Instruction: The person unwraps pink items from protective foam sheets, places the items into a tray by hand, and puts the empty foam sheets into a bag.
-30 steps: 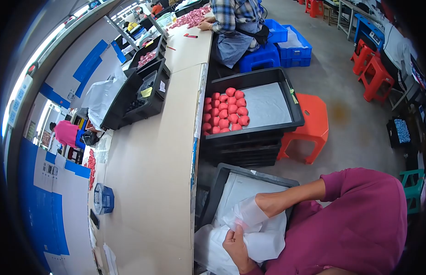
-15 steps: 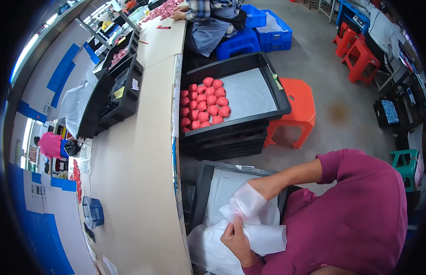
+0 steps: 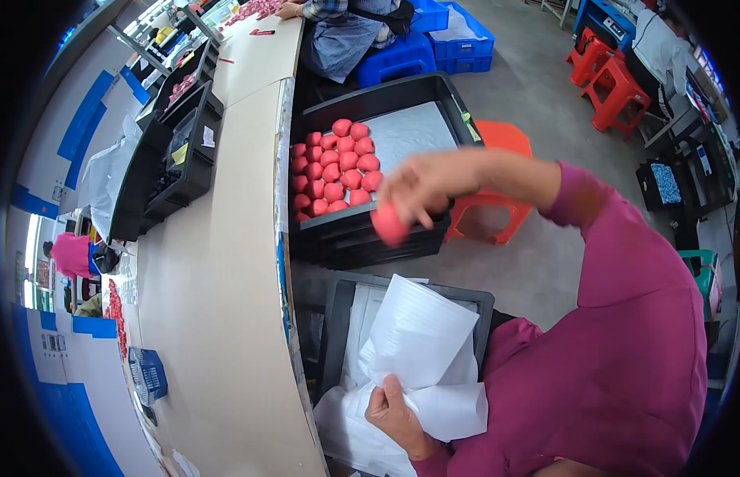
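My right hand (image 3: 424,184) is raised over the near edge of a black tray (image 3: 457,103), fingers closed on a pink rounded piece (image 3: 388,225) that hangs below them. That tray holds several more pink pieces (image 3: 334,171) in rows on grey paper. My left hand (image 3: 394,413) grips the mouth of a white plastic bag (image 3: 417,334), which lies over a second black tray (image 3: 338,310) in front of my lap.
A long beige workbench (image 3: 219,262) runs along the left with black bins (image 3: 179,151) on it. An orange stool (image 3: 497,215) stands behind the stacked trays. Another person sits at the far end of the bench near blue crates (image 3: 457,32). Red stools stand at upper right.
My right hand has come out of the white bag and risen toward the stacked tray, now holding a pink piece. The bag's mouth has sprung open. The view has tilted downward.
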